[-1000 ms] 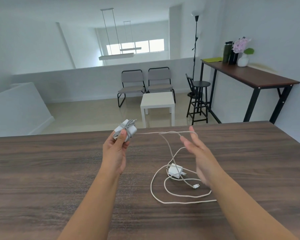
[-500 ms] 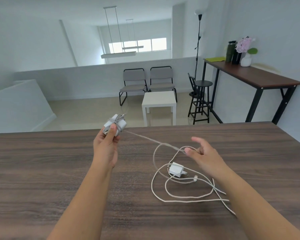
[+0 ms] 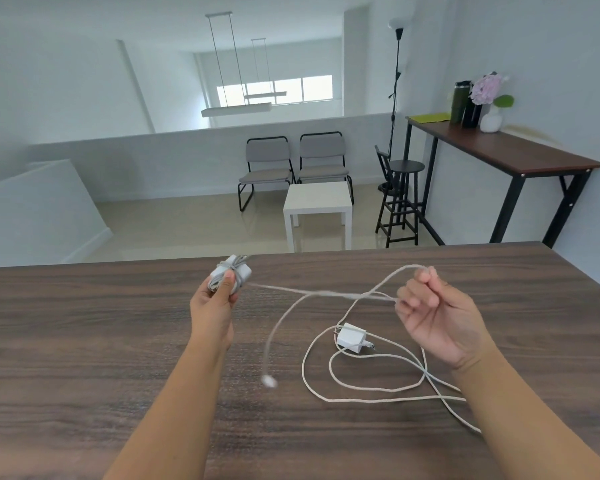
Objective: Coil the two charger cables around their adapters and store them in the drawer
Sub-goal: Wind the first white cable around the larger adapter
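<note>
White cord now runs taut from the half-wrapped grey square adapter [image 3: 230, 274], gripped in the left hand [image 3: 212, 306], to the right hand [image 3: 433, 317], newly pinching it; another wrap seems next. Second white adapter [image 3: 351, 337] lies uncoiled on the wooden table [image 3: 84, 341].

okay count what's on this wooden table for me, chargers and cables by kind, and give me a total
White charger adapters: 2, one wrapped in grey cable in the left hand at, one lying loose.
Cables: 2, the grey one pinched by the right hand, the white one lying loose.
Total: 4.
</note>
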Demonstrator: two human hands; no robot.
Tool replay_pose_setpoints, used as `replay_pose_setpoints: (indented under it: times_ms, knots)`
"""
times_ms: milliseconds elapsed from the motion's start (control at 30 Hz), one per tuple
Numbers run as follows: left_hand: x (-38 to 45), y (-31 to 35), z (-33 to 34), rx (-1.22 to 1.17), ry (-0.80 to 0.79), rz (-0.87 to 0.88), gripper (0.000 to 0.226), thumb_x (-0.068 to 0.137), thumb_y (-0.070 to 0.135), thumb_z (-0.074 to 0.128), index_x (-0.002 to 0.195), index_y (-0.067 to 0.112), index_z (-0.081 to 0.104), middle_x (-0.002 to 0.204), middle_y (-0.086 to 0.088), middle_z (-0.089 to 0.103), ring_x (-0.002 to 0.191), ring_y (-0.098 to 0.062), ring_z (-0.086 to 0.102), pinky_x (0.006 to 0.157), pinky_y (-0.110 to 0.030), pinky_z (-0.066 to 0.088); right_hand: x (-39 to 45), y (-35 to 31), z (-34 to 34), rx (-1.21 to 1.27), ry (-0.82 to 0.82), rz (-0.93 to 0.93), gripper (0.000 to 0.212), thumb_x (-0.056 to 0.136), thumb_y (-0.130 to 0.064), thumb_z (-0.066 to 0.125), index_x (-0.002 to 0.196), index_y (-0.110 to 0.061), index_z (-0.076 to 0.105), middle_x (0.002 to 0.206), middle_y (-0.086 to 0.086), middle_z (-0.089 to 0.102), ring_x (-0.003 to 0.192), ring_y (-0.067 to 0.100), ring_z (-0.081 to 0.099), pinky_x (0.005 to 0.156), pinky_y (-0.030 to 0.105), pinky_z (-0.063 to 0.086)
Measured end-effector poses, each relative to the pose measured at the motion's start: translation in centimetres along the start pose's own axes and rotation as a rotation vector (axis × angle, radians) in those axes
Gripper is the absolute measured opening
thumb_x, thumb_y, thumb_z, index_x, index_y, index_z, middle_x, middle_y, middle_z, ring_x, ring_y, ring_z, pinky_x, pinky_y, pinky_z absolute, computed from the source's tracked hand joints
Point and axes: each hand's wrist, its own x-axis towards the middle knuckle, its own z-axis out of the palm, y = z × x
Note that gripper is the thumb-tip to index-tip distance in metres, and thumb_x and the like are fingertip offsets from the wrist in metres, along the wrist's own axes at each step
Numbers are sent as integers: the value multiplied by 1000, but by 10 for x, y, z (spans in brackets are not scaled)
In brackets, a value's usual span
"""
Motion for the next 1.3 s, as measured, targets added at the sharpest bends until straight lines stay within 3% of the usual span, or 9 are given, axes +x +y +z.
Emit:
replay_pose_setpoints:
  times_ms: [133,300,400,533,667,767,1033,1200,1300]
  knots:
    - [4,-6,-4,32,9,18,28,92,14,63,119,5,62,91,4,63,75,-6,53,71,-20,44,0,-3,3,-444,40,151,52,72,-49,77,94,-3,68,46,-6,28,44,11,28,49,23,28]
    - [1,-7,-2,181,-41,76,30,91,17,65,120,11,63,94,4,67,78,-2,61,85,-23,49,2,-2,3,-392,150,111,39,96,-33,43,128,-20,60,42,-7,25,41,11,24,59,27,31]
    - [-2,-16,-4,418,-30,119,36,88,23,69,123,20,61,108,3,69,98,-11,65,92,-31,51,4,-2,6,-255,146,-4,38,101,-29,34,132,-29,57,42,-3,43,43,13,45,83,30,43]
    - [1,-36,-21,1109,-109,354,53,85,33,70,133,18,52,122,-1,59,111,-20,56,92,-39,50,8,-6,10,-99,105,-33,34,96,-22,41,111,-21,71,110,5,72,96,25,71,95,35,53]
    - [-4,-49,-30,1252,-136,381,57,86,32,68,136,13,50,125,-8,57,115,-28,52,93,-39,46,14,-3,6,-159,198,-73,33,92,-14,40,108,-17,69,139,-7,55,133,21,47,115,42,31]
    - [-4,-49,-34,1328,-101,420,55,87,31,67,136,14,50,126,-9,58,112,-32,50,93,-40,43,19,3,-1,-553,308,-47,30,93,-13,44,108,-16,70,149,-13,41,142,8,23,120,44,3]
    - [-19,-18,-15,927,-3,289,52,87,29,70,134,22,51,125,1,55,101,-12,54,84,-25,43,20,16,-11,-1253,419,527,38,95,-44,47,91,-19,74,105,1,73,96,20,67,88,34,46]
    - [-45,-5,19,534,-122,165,36,85,26,72,118,33,61,111,8,68,102,-9,64,84,-22,48,22,16,11,-1917,482,337,53,87,-54,41,67,-13,69,67,1,71,72,23,66,76,35,52]
    - [-62,-3,40,218,-239,14,34,85,17,71,118,24,65,112,0,72,105,-17,68,90,-33,54,21,19,35,-1830,294,34,30,89,-46,49,78,-22,65,83,-8,68,85,15,63,78,34,50]
